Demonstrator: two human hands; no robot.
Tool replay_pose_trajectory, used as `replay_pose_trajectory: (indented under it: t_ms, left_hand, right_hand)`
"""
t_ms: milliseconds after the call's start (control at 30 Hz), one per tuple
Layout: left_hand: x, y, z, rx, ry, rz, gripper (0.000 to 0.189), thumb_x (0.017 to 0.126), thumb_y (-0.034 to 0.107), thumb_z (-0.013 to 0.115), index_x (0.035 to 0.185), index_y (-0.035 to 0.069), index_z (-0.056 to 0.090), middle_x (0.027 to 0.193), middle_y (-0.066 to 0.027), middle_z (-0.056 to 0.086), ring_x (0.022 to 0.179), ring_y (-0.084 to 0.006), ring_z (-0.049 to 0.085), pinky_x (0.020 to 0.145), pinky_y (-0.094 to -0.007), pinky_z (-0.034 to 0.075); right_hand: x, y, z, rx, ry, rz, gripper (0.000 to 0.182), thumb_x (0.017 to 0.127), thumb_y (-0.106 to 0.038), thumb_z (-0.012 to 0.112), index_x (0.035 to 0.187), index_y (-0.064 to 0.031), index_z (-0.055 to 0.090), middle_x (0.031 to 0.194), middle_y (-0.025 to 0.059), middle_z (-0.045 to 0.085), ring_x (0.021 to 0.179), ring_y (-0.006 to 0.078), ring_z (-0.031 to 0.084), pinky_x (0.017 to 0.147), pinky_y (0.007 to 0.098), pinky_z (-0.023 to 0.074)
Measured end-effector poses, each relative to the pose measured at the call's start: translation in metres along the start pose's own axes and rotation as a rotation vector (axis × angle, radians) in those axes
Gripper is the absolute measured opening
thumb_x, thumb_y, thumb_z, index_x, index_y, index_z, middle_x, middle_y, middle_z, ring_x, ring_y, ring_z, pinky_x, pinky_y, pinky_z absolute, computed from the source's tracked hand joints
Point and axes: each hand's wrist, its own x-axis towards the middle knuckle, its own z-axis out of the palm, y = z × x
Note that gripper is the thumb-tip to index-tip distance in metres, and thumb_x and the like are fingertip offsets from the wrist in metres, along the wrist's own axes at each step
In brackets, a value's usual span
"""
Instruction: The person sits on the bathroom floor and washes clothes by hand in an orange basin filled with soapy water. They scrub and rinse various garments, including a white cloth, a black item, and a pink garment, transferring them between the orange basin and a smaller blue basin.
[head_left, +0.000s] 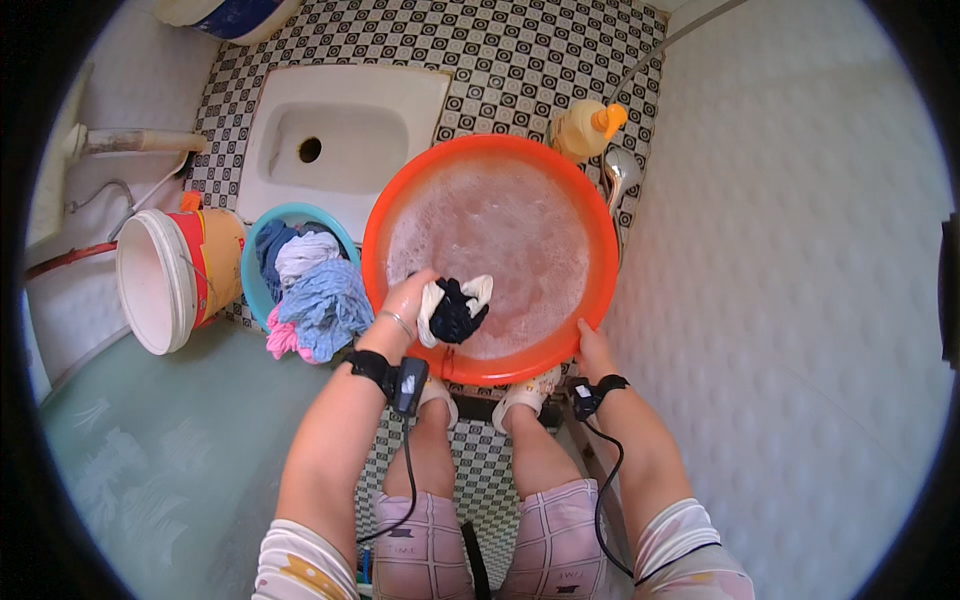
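A large orange plastic basin (592, 225) stands before me on the tiled floor, holding cloudy, sudsy water (495, 225). Over its near left part, my left hand (409, 298) grips a bunched black-and-white cloth (456, 309); whether the cloth touches the water I cannot tell. My right hand (594, 349) grasps the basin's rim at the near right, its fingers partly hidden. Left of the basin sits a smaller light-blue basin (256, 289) heaped with crumpled laundry, including a blue checked cloth (326, 307), a pale cloth (306, 255) and a pink one (283, 336) hanging over the edge.
A squat toilet pan (255, 150) lies beyond the blue basin. A plastic bucket (154, 281) rests tipped at the left. Behind the basin on the right are a pump bottle (577, 131) and a shower head (621, 169) with its hose. A white wall (765, 225) borders the right.
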Motion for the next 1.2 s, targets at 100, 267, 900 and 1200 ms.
replay_pose_trajectory:
  t_ms: [100,267,900,1200]
  left_hand:
    - [-0.034,-0.036,-0.02,-0.102,0.047,-0.135,0.021,0.083,0.024,0.061,0.087,0.004,0.064,0.078,-0.0095,0.066,0.075,-0.0249,0.065,0.072,-0.0362,0.053]
    - [-0.093,-0.063,-0.037,-0.353,0.003,-0.251,0.02,0.086,0.025,0.054,0.084,0.008,0.064,0.081,-0.0078,0.068,0.075,-0.0248,0.066,0.074,-0.0364,0.055]
    - [-0.142,-0.004,-0.029,-0.537,-0.112,-0.097,0.026,0.085,0.03,0.051,0.08,0.008,0.065,0.082,-0.0073,0.069,0.077,-0.0257,0.068,0.076,-0.0387,0.055]
    - [-0.159,0.015,-0.048,-0.654,-0.129,-0.082,0.031,0.086,0.033,0.051,0.089,0.006,0.065,0.089,-0.0102,0.07,0.081,-0.0268,0.068,0.078,-0.0387,0.055]
  right_hand:
    - [-0.027,-0.003,0.025,-0.239,0.192,-0.181,0.035,0.098,-0.022,0.048,0.122,0.0043,0.05,0.11,0.0153,0.063,0.095,0.026,0.062,0.079,0.037,0.0507]
    - [-0.056,-0.011,0.03,-0.239,0.212,-0.359,0.03,0.098,-0.021,0.049,0.116,0.0028,0.052,0.11,0.0143,0.062,0.099,0.0223,0.06,0.085,0.0346,0.0478]
    - [-0.186,-0.121,0.136,-0.017,-0.038,-0.387,0.033,0.085,0.001,0.046,0.116,0.0059,0.054,0.113,0.0126,0.062,0.099,0.0218,0.06,0.086,0.0328,0.0487]
    - [-0.209,-0.157,0.193,-0.245,0.064,-0.469,0.023,0.083,-0.005,0.051,0.1,0.0078,0.06,0.095,0.0134,0.066,0.083,0.0224,0.064,0.072,0.0336,0.0496]
